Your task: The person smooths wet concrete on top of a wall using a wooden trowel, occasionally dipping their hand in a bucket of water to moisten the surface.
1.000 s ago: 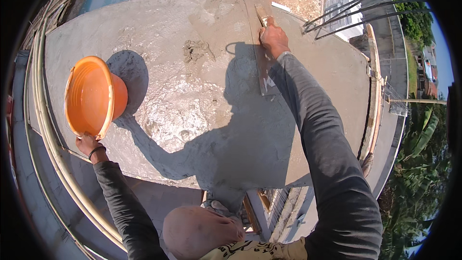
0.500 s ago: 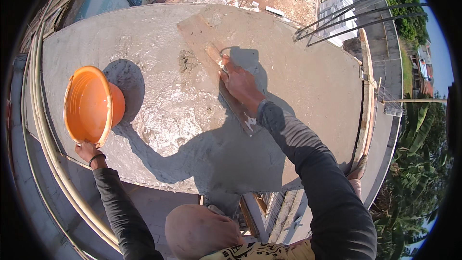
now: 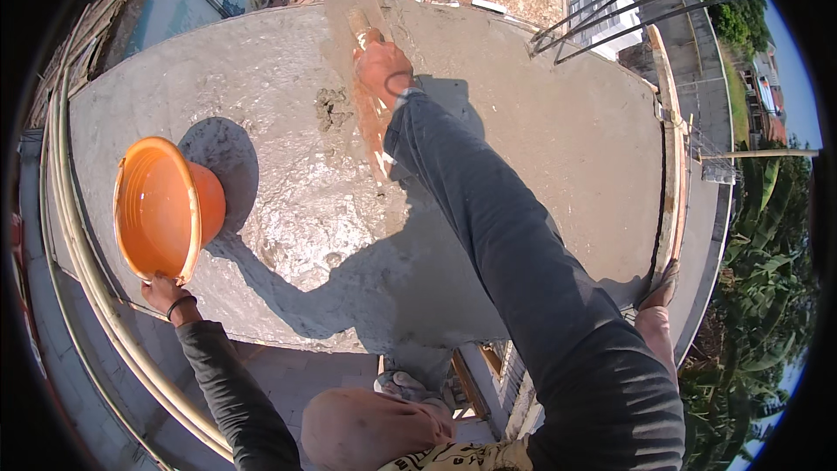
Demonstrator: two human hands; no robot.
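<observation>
My right grip [image 3: 383, 68] was wrapped around the handle [image 3: 357, 22] of a long, flat float [image 3: 373, 126], the fingers curled in rather than spread. The float ran away from me over the wet grey slab [image 3: 558, 139], its far end reaching past the slab's far edge in my view; I couldn't tell whether its whole face was down on the surface. A rough lump [image 3: 330, 109] of mix sat just to its left. I judged the float stiff and fairly light, though wet mix could make its face drag and turn the handle slippery. The middle of the handle seemed the place to take it, since a hold out on the blade would let so long a thing twist.

My left grip [image 3: 166, 295] pinched the near rim of an orange basin [image 3: 157, 218] at the slab's left side. Its mouth faced up into my view and its shadow fell on the slab to its right. I couldn't tell whether the slab bore any of its weight, nor how full it was. The wall looked smooth and a little springy, light unless loaded, and the thick lip gave my fingers something to hook. A wooden board [image 3: 677, 174] edged the slab's right end.
</observation>
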